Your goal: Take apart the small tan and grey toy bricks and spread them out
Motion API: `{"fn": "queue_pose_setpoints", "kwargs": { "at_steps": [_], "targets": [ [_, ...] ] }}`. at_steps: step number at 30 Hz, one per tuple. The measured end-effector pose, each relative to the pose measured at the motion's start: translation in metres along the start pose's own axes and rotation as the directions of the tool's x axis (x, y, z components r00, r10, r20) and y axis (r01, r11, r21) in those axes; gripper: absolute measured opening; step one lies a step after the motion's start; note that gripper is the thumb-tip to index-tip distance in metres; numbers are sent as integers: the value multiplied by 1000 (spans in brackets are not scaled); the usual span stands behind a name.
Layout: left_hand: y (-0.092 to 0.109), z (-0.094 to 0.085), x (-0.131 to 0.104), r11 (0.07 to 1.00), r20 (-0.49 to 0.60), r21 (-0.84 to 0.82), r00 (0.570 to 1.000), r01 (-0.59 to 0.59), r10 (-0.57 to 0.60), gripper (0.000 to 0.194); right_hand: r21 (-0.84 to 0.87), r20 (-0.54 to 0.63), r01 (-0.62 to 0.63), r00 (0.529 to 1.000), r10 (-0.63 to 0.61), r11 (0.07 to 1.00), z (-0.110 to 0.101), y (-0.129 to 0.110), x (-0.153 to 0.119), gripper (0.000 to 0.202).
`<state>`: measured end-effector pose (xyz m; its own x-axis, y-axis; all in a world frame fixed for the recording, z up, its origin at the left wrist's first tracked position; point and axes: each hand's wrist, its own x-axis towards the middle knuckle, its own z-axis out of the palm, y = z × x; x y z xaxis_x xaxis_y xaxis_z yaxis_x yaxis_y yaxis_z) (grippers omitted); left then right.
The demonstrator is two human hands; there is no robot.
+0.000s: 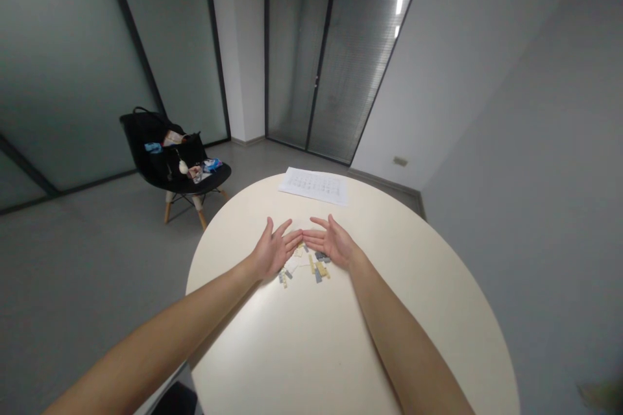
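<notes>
My left hand (275, 249) rests on its edge on the table, palm turned inward and fingers stretched out. Opposite it, my right hand (333, 241) is posed the same way, and the fingertips of both hands meet or nearly meet. Between the palms and the forearms lies a loose group of small building bricks. Yellow bricks (320, 269), grey bricks (318, 277) and a few dark grey bricks (321, 256) can be told apart; some pale ones blend with the tabletop. The hands curve around the far side of the group, and neither holds a brick.
The round white table (413, 285) fills the foreground. Near its far edge lies a printed paper sheet (314, 186). Beyond the table to the left, a black chair (146, 162) carries a black bag and small packets. Glass doors (335, 58) and walls stand behind.
</notes>
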<state>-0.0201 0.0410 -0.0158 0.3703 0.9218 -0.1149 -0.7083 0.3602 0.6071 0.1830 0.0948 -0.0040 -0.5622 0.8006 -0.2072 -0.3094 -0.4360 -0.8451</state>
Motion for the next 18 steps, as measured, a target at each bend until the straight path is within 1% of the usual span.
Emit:
{"fn": "queue_pose_setpoints", "kwargs": {
  "at_steps": [8,18],
  "targets": [
    [-6,11,-4,1000,-3,-8,1000,14,-14,83,-12,-10,-23,1000,23,1000,2,-4,-11,63],
    [-13,11,-4,1000,3,5,1000,10,-10,84,-63,-23,-66,998,65,996,2,-7,-15,65]
  ]
}}
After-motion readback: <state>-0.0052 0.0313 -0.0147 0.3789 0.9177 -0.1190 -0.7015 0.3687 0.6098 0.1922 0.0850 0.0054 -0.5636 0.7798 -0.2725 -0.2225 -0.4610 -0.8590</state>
